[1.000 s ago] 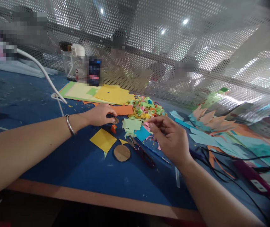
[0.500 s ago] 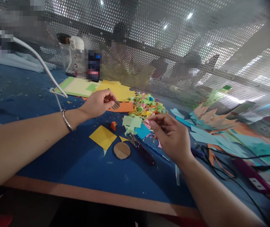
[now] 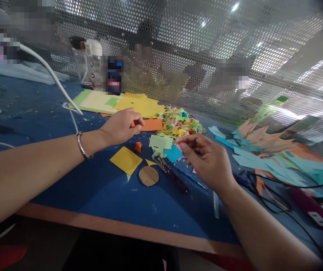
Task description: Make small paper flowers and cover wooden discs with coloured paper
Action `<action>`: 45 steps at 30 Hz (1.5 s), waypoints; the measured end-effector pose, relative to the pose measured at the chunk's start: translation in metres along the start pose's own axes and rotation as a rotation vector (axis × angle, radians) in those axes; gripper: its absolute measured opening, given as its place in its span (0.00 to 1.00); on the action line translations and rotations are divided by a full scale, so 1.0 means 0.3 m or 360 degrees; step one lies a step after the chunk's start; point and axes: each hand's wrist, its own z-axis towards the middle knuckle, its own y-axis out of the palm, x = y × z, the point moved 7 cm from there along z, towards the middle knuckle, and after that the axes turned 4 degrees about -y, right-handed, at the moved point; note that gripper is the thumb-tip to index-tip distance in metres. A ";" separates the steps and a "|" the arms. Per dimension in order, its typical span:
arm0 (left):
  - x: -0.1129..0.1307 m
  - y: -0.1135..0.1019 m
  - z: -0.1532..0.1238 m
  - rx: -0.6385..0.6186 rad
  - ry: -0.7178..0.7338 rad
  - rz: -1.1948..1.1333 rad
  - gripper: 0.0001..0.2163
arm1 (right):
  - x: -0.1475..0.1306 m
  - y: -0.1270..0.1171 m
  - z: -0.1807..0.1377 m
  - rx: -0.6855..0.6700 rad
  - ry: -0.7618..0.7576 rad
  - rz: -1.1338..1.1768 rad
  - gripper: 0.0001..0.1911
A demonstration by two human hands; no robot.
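The left hand (image 3: 124, 126) is at the left end of an orange paper (image 3: 152, 124); its fingers are bent close to the thumb, and I cannot tell if this grip has something inside. The right hand (image 3: 208, 158) is beside a pale green paper (image 3: 160, 142) and a blue paper (image 3: 173, 153). Its thumb and first finger are nearly together; I cannot tell if they pinch something small.

A pile of paper scraps (image 3: 179, 122) is just beyond, between the hands. Nearer lie a yellow square (image 3: 126, 160), a brown disc (image 3: 149, 176) and scissors (image 3: 175, 178), slanting toward the near right. On the far side, yellow sheets (image 3: 141, 105), two bottles (image 3: 95, 64) and a perforated screen (image 3: 172, 37) limit the reach. At right, black cables (image 3: 291, 185) and cut papers (image 3: 263, 160) crowd the right forearm.

The blue surface (image 3: 121, 195) extends from the disc to its reddish near edge (image 3: 121, 225), with the forearms passing on both sides.
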 end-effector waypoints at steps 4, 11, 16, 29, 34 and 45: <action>0.005 0.005 0.003 0.0018 0.0068 0.0035 0.17 | 0.005 -0.006 -0.001 -0.0008 0.0021 -0.0019 0.10; -0.013 0.017 -0.002 -0.0294 -0.0042 0.0218 0.10 | 0.017 0.005 0.002 -0.0175 -0.0042 -0.0150 0.10; -0.005 0.026 -0.041 -0.0788 -0.0056 0.0347 0.06 | -0.002 0.058 -0.013 -0.0542 -0.0125 -0.0325 0.09; 0.017 0.049 -0.069 -0.1047 -0.0100 0.0219 0.08 | -0.007 0.120 -0.055 -0.0910 -0.0070 -0.0546 0.09; 0.036 0.040 -0.079 -0.1130 -0.0100 0.0107 0.04 | -0.032 0.129 -0.066 -0.0962 -0.0194 -0.0595 0.05; 0.080 0.014 -0.074 -0.1163 -0.0248 -0.0977 0.07 | -0.050 0.111 -0.041 -0.0848 -0.0201 -0.0404 0.04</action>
